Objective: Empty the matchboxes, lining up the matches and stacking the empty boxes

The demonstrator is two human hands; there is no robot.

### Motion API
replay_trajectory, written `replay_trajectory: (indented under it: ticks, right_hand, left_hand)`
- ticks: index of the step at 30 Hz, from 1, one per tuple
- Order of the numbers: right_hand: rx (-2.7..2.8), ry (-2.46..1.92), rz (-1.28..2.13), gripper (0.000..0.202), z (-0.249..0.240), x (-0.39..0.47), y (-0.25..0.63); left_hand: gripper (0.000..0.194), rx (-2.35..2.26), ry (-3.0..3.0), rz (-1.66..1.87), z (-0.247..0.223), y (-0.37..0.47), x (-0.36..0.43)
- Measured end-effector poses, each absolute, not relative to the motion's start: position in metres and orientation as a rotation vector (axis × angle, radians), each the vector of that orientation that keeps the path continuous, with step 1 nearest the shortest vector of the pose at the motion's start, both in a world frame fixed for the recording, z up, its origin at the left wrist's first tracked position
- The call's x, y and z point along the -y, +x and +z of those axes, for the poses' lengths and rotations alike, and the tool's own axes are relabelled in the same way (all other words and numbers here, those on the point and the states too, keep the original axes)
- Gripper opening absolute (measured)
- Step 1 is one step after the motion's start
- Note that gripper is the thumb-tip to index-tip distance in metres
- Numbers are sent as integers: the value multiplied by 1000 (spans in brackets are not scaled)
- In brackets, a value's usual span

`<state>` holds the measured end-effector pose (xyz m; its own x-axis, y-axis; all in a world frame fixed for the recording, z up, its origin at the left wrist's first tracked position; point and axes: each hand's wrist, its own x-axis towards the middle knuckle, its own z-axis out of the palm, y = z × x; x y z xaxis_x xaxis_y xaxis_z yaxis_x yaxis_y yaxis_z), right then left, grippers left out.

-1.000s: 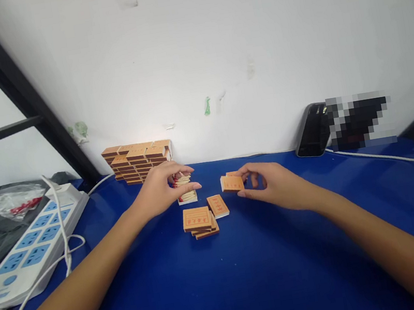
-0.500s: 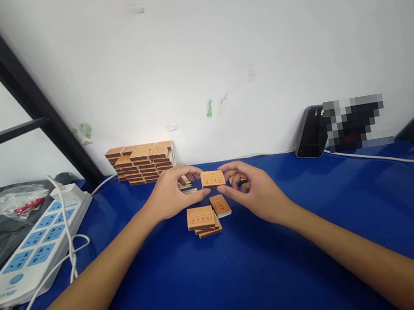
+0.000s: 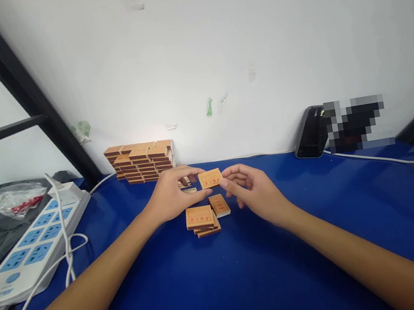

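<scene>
Held matchbox (image 3: pixel 211 178): located between the two hands, raised above the blue worktop (image 3: pixel 228 288), printed face towards the camera. Its long axis runs roughly left to right, from one hand to the other, with the right end slightly higher.

Right hand (image 3: pixel 249 185): grip closed on the box, thumb over the lower right corner; the fingers behind it are partly hidden. This is the nearer hand, being in contact; the box lies to its left.

Left hand (image 3: pixel 176 193): thumb and forefinger spread apart at the box's left end, forefinger near the upper edge, thumb near the lower. Whether they touch it cannot be told. The box lies to its right.

Surroundings: matches (image 3: pixel 185 181) show partly behind the left hand. A single matchbox (image 3: pixel 219 205) lies just beside a small, uneven matchbox pile (image 3: pixel 199 219), both nearer the camera. A larger matchbox stack (image 3: pixel 141 164) stands by the wall (image 3: pixel 190 47).
</scene>
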<state>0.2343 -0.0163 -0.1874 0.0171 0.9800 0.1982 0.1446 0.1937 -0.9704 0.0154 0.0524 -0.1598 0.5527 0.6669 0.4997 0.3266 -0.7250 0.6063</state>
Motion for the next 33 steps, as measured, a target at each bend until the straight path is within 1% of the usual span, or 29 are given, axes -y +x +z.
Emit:
replay_trajectory:
  ticks: [7,11,15,18,21,25,29,33]
  right_hand:
    - [1448,-1182,985,53,-186,20,230]
    - [1347,-1254,978,56,-182,20,232]
    - [1254,-1323,901,56,-182,14,245]
    - [1241,-1365,795,55,-184,9,259]
    - [1286,-1411,690,51,-185,5,271]
    - [1339,-1521,595,39,-186,2,281]
    - [1330,-1627,542,29,-187,2,287]
    - [1327,-1687,523,27,-190,1,291]
  left_hand:
    - [37,-759,2412,920,-164,16,-53]
    - [46,-813,2408,903,-163,11,-59]
    - [48,-932,2417,938,-163,5,-68]
    - [45,-958,2484,950,-168,4,-72]
    - [42,-903,2599,932,-175,5,-75]
    - [44,-940,2656,873,-178,3,-77]
    - [46,-988,2657,777,-166,-6,-80]
    - [47,-993,2619,632,-155,-15,-85]
